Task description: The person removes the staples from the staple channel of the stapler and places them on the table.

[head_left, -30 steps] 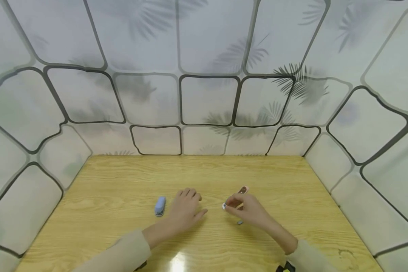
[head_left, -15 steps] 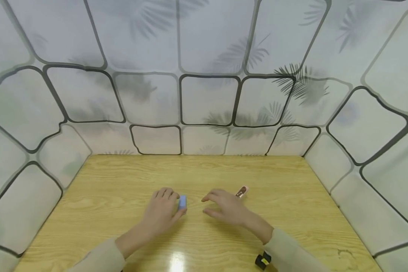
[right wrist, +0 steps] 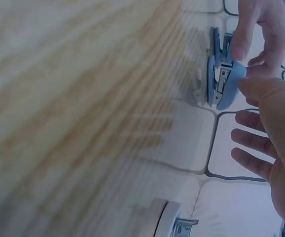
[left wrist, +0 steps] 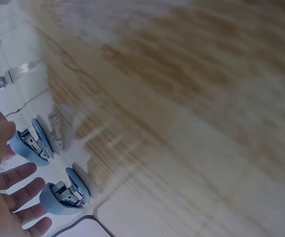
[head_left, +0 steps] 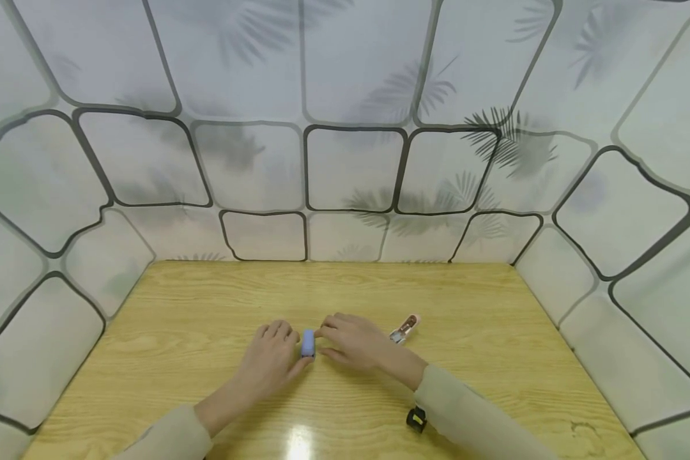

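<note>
A blue mini stapler [head_left: 308, 344] stands on the table between my two hands. The fingertips of my right hand [head_left: 356, 343] are right at its right side, and one overlaps its body in the right wrist view. My left hand [head_left: 267, 354] lies to its left with relaxed fingers, the thumb pointing at its near end. A second blue stapler [left wrist: 66, 192] is hidden from the head view by that hand; in the left wrist view it stands close by the spread fingers [left wrist: 29, 190], apart from the first stapler [left wrist: 31, 143].
Behind the right wrist lies a slim pink-and-brown item [head_left: 405, 328] with a metal end, partly covered by the hand. The wooden table [head_left: 333, 287] meets patterned fabric walls [head_left: 351, 166] at the back and sides. A black wrist device [head_left: 416, 420] hangs below the right sleeve.
My right hand has left the pink-and-brown item and moved left to the blue stapler. My left hand has shifted left, uncovering that stapler and covering the other one.
</note>
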{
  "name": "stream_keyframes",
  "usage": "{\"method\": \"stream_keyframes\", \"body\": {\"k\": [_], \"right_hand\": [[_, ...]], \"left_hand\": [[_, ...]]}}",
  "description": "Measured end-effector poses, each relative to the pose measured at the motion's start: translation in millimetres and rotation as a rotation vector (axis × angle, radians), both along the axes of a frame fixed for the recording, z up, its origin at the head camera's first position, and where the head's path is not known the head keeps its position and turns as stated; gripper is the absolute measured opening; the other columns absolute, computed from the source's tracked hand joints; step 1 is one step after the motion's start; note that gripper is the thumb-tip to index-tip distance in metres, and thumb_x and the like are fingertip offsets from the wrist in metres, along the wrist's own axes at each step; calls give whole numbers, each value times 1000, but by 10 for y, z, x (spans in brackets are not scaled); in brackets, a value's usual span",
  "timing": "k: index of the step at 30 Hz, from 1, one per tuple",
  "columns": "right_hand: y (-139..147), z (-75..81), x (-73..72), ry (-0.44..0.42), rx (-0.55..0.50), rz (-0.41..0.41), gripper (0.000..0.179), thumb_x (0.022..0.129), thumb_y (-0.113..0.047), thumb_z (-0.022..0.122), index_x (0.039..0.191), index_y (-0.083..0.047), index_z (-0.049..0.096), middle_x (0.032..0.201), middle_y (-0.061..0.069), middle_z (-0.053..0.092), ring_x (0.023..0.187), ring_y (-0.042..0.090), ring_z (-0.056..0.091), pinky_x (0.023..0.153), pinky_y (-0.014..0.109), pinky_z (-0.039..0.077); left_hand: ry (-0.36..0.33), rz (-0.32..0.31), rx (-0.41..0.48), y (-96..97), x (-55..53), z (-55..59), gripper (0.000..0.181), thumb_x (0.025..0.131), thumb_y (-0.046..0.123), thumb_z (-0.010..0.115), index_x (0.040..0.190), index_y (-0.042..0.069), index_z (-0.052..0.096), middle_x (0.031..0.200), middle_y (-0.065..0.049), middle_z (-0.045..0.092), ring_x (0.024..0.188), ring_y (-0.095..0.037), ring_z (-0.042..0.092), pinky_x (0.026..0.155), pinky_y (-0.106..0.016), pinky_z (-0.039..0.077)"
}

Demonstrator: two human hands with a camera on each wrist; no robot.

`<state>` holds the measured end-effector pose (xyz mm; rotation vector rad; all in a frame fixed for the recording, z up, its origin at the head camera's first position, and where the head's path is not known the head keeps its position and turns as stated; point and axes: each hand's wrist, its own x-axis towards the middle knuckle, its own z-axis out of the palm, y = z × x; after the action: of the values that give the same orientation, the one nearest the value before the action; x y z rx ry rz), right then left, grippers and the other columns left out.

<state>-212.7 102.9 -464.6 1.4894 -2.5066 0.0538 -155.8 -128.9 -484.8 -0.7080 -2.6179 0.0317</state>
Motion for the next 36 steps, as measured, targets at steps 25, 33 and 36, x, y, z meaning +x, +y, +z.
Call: {"method": "stream_keyframes", "body": {"k": [25, 33, 36], "right_hand": [[-150, -20, -113, -52, 138, -21, 36, 106, -37, 64, 135, -17, 66, 132, -1, 70, 120, 15, 68, 104, 29, 57], [-16, -15, -81, -35, 128, -42, 32, 105, -37, 65, 131, -18, 70, 125, -3, 72, 112, 13, 69, 97, 27, 58], [44, -27, -69, -19, 123, -44, 31, 104, -36, 67, 128, -18, 70, 122, -3, 73, 109, 13, 70, 94, 25, 59]], "left_hand": [[-24, -44, -23, 44, -11, -57, 30, 100, 40, 70, 101, 10, 68, 102, -4, 69, 106, -25, 68, 95, -41, 60], [1, -78, -58, 127, -26, -72, 31, 99, 43, 71, 101, 12, 69, 100, -3, 70, 104, -23, 69, 94, -40, 60], [-10, -87, -63, 170, -37, -83, 31, 99, 43, 71, 101, 12, 70, 100, -2, 70, 105, -22, 69, 96, -40, 60]]}}
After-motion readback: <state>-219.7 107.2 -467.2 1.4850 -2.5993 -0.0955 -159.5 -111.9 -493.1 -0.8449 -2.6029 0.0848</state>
